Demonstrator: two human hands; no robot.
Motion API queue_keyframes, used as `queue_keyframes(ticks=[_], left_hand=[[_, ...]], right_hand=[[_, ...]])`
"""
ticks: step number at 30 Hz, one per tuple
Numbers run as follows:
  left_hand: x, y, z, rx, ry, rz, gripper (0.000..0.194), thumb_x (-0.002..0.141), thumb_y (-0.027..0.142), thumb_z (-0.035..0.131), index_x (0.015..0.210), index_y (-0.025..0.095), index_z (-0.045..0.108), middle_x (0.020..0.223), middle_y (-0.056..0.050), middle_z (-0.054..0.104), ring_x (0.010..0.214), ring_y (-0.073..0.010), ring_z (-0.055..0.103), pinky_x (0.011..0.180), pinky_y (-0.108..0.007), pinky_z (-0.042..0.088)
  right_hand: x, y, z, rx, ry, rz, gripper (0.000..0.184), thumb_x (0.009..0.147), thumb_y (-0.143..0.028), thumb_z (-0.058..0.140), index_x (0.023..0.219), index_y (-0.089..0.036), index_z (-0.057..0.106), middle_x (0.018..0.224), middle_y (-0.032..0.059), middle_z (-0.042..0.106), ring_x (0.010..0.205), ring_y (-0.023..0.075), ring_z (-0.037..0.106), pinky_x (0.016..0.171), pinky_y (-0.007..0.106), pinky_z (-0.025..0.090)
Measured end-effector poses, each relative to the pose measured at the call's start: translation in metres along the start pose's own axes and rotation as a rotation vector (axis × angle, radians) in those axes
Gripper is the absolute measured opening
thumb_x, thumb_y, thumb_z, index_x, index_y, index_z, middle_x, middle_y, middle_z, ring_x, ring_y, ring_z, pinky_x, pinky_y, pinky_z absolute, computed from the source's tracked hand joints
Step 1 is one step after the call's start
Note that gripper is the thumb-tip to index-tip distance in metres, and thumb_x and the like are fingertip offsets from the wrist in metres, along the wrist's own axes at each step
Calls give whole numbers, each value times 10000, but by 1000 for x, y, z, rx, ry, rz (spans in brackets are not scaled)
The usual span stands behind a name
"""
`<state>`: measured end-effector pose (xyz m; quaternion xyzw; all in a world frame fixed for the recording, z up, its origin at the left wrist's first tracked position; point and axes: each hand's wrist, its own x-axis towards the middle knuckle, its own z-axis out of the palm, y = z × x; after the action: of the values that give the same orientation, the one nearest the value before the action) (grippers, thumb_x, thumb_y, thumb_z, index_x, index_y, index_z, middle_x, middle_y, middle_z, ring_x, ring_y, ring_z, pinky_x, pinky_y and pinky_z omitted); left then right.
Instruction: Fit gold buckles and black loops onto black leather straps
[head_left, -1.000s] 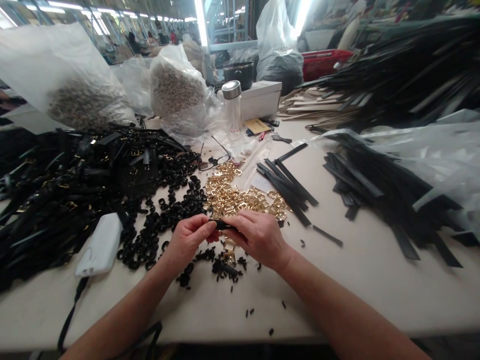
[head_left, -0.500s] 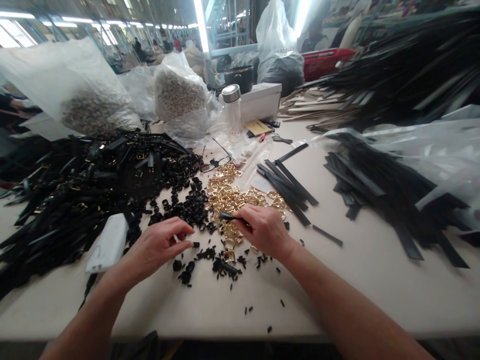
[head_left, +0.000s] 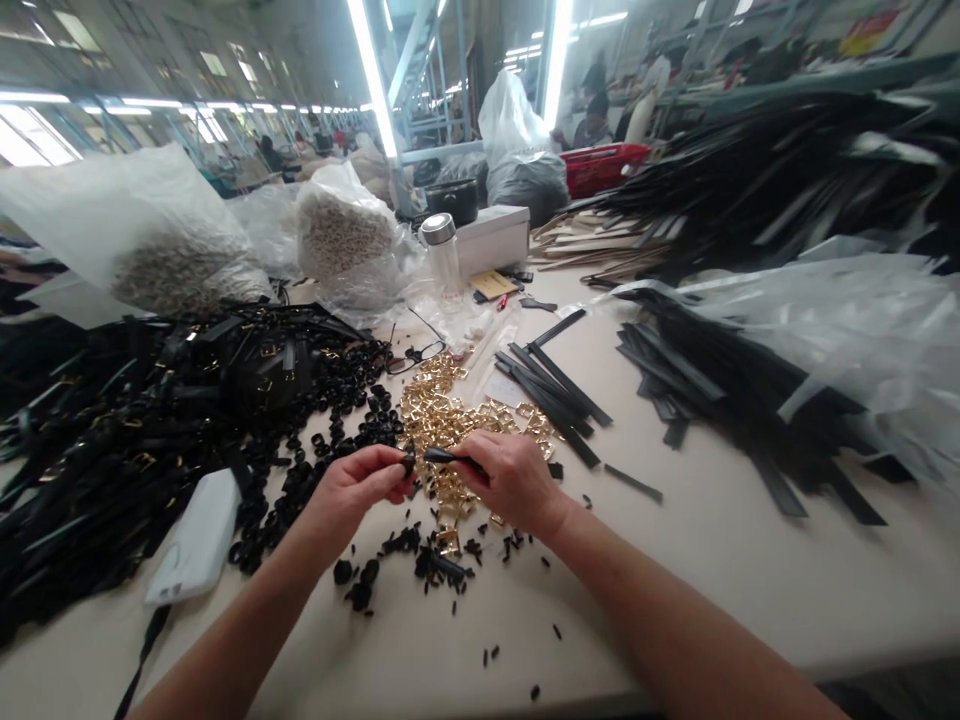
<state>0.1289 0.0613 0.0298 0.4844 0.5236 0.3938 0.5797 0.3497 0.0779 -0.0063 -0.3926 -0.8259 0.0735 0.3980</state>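
My left hand [head_left: 366,484] pinches a small black loop [head_left: 409,461] between thumb and fingertips. Just to its right, the end of a folded black strap [head_left: 441,455] points at the loop, a small gap between them. My right hand [head_left: 519,480] is closed around that strap and hides its rest. Gold buckles [head_left: 431,405] lie in a heap behind and beneath both hands. Left of them spreads a pile of small black loops [head_left: 379,425]. Short black scraps [head_left: 442,565] are scattered on the table in front of my hands.
Buckled black straps [head_left: 150,400] cover the table's left, beside a white power bank [head_left: 193,540] with a cable. Loose black strips [head_left: 551,395] lie right. Eyeglasses [head_left: 416,356], a glass bottle [head_left: 444,262] and filled plastic bags [head_left: 341,230] stand farther back.
My left hand has come up and right, closing on a small black loop and bringing it to the strap end. My right hand still holds the strap. The camera view has shifted.
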Motion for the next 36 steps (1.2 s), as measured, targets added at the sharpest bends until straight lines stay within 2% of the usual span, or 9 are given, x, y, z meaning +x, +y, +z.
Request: queue_keyframes(ticks=[3,6,12,21,25,28,31,36], left_hand=[[10,-11,20,-267,17,-59,248,637,310,836,732,157,666,698,-18,704,618,-123,648,571,-195,503],[15,-20,27,-372,29,-103,299,595,285,870,705,148,628,692,-3,701,610,-105,659,553,-165,505],[16,-25,21,-467,110,-189,338,584,262,882,741,151,604,719,-15,730,597,-104,679,526,-152,535],[16,-30,26,-519,112,-188,374,542,302,910,739,132,643,754,-48,742,612,-114,683,539,-162,558],[16,-28,26,-522,106,-162,358,539,282,912,731,138,647,711,-5,707,600,-93,669,533,-139,551],[16,-26,23,-533,99,-152,421,515,244,922,850,157,683,745,16,695,567,-58,639,534,-117,542],[14,-25,21,-542,52,-182,451,494,249,931,861,152,688,783,9,689,558,-34,608,549,-103,537],[11,-28,16,-593,-169,-224,371,543,292,913,708,142,617,696,39,601,503,5,513,486,-57,455]], right_hand=[[0,1,1,13,46,21,186,934,-288,517,809,-185,608,704,-1,634,616,116,560,577,238,367],[0,2,1,11,80,40,189,934,-295,518,809,-189,611,695,-4,626,612,117,561,582,242,378],[2,0,-4,9,111,50,171,931,-268,520,809,-188,610,692,-8,616,618,113,551,595,237,391],[2,-8,-4,-94,43,-47,284,980,-303,459,772,-180,608,655,-9,573,607,111,510,553,243,308],[3,-8,-7,-104,-3,-72,324,992,-324,437,757,-181,609,653,-7,562,601,113,488,546,252,291],[4,-7,-10,-38,-45,-94,344,998,-338,429,752,-184,613,658,-11,561,604,107,489,543,245,294],[5,-6,-11,69,-73,-110,324,997,-350,441,797,-185,636,669,-14,567,611,100,500,548,231,315],[5,-8,-9,261,-83,-126,253,971,-343,507,855,-183,664,697,-13,590,622,95,529,559,212,368]])
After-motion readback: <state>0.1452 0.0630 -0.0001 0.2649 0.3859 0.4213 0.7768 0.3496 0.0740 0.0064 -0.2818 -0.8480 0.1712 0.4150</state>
